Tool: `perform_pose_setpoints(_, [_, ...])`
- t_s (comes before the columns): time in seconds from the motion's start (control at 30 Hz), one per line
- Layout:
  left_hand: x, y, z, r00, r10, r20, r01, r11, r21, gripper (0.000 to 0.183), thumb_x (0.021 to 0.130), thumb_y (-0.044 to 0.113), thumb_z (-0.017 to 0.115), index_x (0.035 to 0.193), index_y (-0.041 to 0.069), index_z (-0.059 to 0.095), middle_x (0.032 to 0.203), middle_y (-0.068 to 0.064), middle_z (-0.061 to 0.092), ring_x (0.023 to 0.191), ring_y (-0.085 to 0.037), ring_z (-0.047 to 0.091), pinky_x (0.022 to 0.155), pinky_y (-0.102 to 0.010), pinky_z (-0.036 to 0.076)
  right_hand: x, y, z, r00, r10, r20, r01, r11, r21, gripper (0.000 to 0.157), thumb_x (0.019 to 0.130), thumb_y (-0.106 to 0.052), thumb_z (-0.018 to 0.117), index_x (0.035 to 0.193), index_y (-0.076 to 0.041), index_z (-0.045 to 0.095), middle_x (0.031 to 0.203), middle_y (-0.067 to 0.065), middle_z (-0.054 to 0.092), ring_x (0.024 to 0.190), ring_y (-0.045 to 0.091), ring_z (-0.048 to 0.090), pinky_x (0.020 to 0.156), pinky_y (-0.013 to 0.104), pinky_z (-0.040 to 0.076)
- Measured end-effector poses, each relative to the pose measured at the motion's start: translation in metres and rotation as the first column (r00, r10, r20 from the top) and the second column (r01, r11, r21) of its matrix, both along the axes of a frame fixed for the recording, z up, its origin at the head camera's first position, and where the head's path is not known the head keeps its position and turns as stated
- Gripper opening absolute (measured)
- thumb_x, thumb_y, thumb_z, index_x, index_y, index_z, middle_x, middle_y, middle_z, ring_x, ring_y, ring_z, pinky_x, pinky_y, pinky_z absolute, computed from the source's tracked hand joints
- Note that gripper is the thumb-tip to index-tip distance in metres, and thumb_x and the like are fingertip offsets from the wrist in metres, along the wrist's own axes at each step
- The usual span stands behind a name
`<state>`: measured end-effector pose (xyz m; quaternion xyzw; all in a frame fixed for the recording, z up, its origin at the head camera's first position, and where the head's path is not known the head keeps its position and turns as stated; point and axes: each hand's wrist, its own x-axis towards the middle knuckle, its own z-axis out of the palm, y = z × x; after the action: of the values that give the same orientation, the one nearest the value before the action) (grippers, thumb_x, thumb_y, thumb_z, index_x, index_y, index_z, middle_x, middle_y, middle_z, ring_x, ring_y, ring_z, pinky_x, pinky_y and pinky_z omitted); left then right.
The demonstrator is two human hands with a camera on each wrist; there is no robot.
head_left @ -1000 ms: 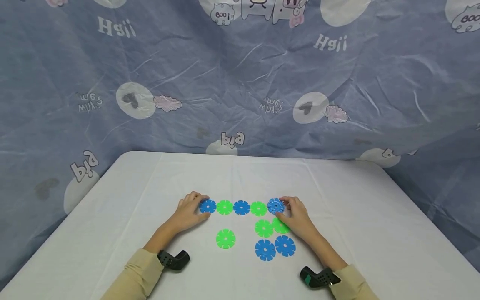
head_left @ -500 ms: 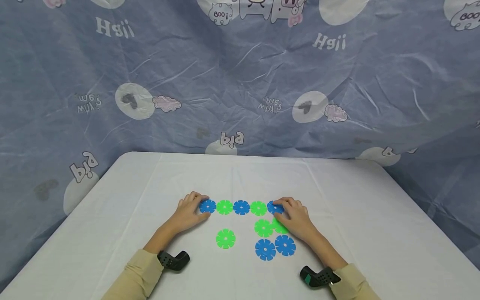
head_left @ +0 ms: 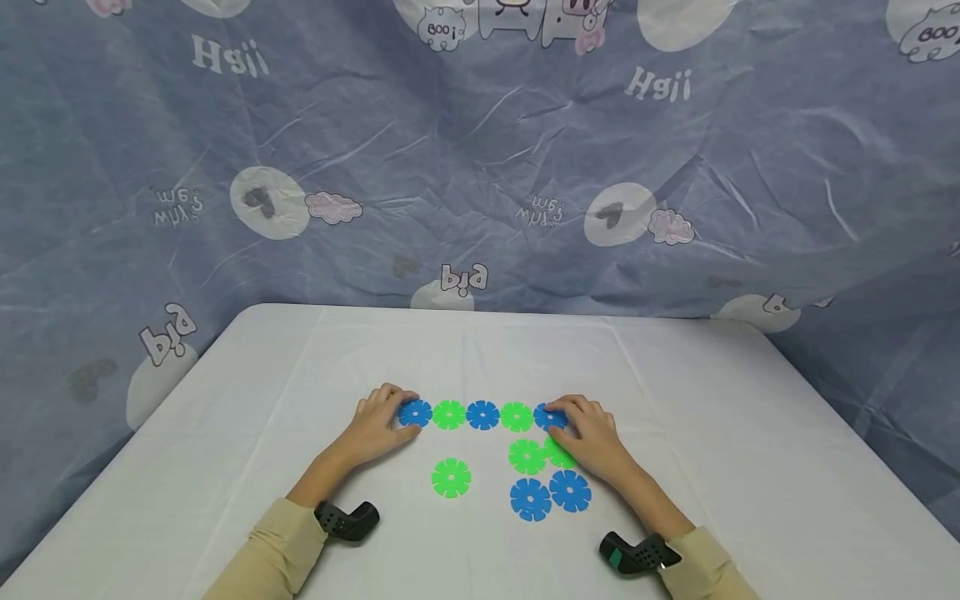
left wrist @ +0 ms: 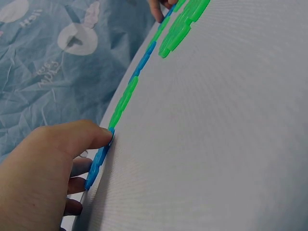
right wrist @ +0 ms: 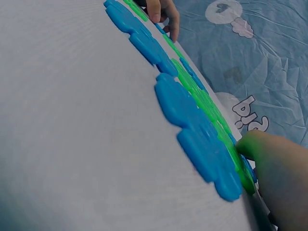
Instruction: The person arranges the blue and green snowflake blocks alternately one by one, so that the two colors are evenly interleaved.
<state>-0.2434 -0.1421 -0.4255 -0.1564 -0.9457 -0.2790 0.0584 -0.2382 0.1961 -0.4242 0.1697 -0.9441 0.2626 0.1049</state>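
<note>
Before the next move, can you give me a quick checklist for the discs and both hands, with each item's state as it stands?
1. Row alternates colours: ok, blue, green, blue, green, blue.
2. Left hand on the left-end blue disc: ok, thumb and fingers at its edges.
3. Right hand on the right-end blue disc: ok, though partly covering it.
4. Row discs interlocked: cannot tell, the joins are too small to read.
5. All loose discs fully visible in the head view: not ok, the right hand partly hides one green disc.
</note>
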Motion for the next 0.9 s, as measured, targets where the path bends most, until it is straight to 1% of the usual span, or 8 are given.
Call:
perform_pose_setpoints(0.17, [0.0006, 0.0000, 0.0002, 1.000, -0.002, 0.001, 0.002, 1.000, 0.000, 0.048, 0.080, 0.034, 0.063, 0.121, 0.013, 0.053, 0.113, -0.007, 0.048, 0.104, -0.021, 0.043, 0.075, -0.030, 0.026, 0.0007, -0.0002, 0.0012, 1.000, 0.001, 0.001, -0.001, 1.000, 0.003, 0.032, 0.084, -0.027, 0.060, 0.114, -0.016, 0.060, 0.121, 0.009, 0.052, 0.113, 0.030, 0.043, 0.087, 0.050, 0.026])
perform_pose_setpoints(0.33, [0.0003, -0.0005, 0.0001, 1.000, -0.006, -0.001, 0.006, 1.000, 0.006, 0.048, 0.080, 0.034, 0.063, 0.122, 0.013, 0.053, 0.113, -0.007, 0.047, 0.105, -0.022, 0.042, 0.076, -0.031, 0.026, 0.0009, -0.0008, 0.0037, 1.000, 0.004, -0.023, -0.005, 0.999, -0.047, 0.030, 0.083, -0.025, 0.061, 0.112, -0.015, 0.060, 0.118, 0.008, 0.053, 0.111, 0.028, 0.045, 0.089, 0.049, 0.028])
perform_pose_setpoints(0.43, [0.0001, -0.0009, -0.0001, 1.000, -0.009, -0.001, 0.009, 1.000, 0.007, 0.048, 0.080, 0.034, 0.063, 0.122, 0.013, 0.053, 0.114, -0.007, 0.047, 0.105, -0.022, 0.042, 0.076, -0.031, 0.026, 0.0015, -0.0015, 0.0058, 0.996, 0.073, -0.052, -0.077, 0.995, -0.068, 0.024, 0.083, -0.024, 0.062, 0.106, -0.017, 0.062, 0.107, 0.001, 0.057, 0.102, 0.021, 0.048, 0.086, 0.045, 0.031])
perform_pose_setpoints(0.5, [0.0002, -0.0010, 0.0001, 1.000, -0.008, -0.001, 0.008, 1.000, 0.005, 0.048, 0.080, 0.034, 0.063, 0.122, 0.013, 0.053, 0.114, -0.007, 0.047, 0.105, -0.022, 0.042, 0.076, -0.031, 0.026, 0.0021, -0.0022, 0.0062, 0.991, 0.125, -0.050, -0.128, 0.990, -0.063, 0.019, 0.082, -0.024, 0.063, 0.101, -0.020, 0.063, 0.099, -0.005, 0.057, 0.095, 0.014, 0.047, 0.084, 0.040, 0.032])
perform_pose_setpoints(0.6, [0.0005, -0.0011, 0.0003, 1.000, -0.007, -0.005, 0.007, 1.000, 0.004, 0.047, 0.080, 0.035, 0.063, 0.121, 0.013, 0.053, 0.114, -0.007, 0.048, 0.105, -0.022, 0.042, 0.076, -0.031, 0.026, 0.0033, -0.0031, 0.0064, 0.983, 0.184, -0.022, -0.185, 0.980, -0.071, 0.015, 0.082, -0.024, 0.063, 0.097, -0.022, 0.063, 0.087, -0.011, 0.053, 0.085, 0.008, 0.044, 0.079, 0.034, 0.034])
perform_pose_setpoints(0.77, [0.0004, -0.0007, -0.0003, 1.000, -0.005, -0.008, 0.005, 1.000, 0.001, 0.048, 0.080, 0.035, 0.063, 0.121, 0.013, 0.053, 0.113, -0.007, 0.047, 0.106, -0.022, 0.042, 0.078, -0.033, 0.027, 0.0067, -0.0028, 0.0066, 0.978, 0.196, 0.078, -0.187, 0.977, -0.103, 0.012, 0.083, -0.023, 0.063, 0.095, -0.025, 0.060, 0.080, -0.010, 0.045, 0.071, 0.005, 0.041, 0.065, 0.021, 0.036])
perform_pose_setpoints(0.83, [0.0001, -0.0005, -0.0006, 1.000, -0.005, -0.008, 0.005, 1.000, -0.002, 0.048, 0.080, 0.036, 0.062, 0.121, 0.014, 0.053, 0.114, -0.007, 0.047, 0.106, -0.022, 0.042, 0.079, -0.034, 0.027, 0.0083, -0.0031, 0.0070, 0.974, 0.203, 0.099, -0.193, 0.976, -0.102, 0.012, 0.083, -0.024, 0.063, 0.095, -0.025, 0.060, 0.079, -0.010, 0.044, 0.070, 0.005, 0.041, 0.063, 0.020, 0.036])
perform_pose_setpoints(0.9, [-0.0002, -0.0005, -0.0009, 1.000, -0.003, -0.010, 0.003, 1.000, -0.002, 0.048, 0.080, 0.036, 0.062, 0.121, 0.014, 0.053, 0.114, -0.007, 0.047, 0.107, -0.023, 0.042, 0.079, -0.034, 0.027, 0.0098, -0.0042, 0.0076, 0.971, 0.216, 0.100, -0.206, 0.973, -0.100, 0.011, 0.084, -0.025, 0.062, 0.095, -0.024, 0.060, 0.078, -0.009, 0.044, 0.070, 0.005, 0.041, 0.063, 0.020, 0.035])
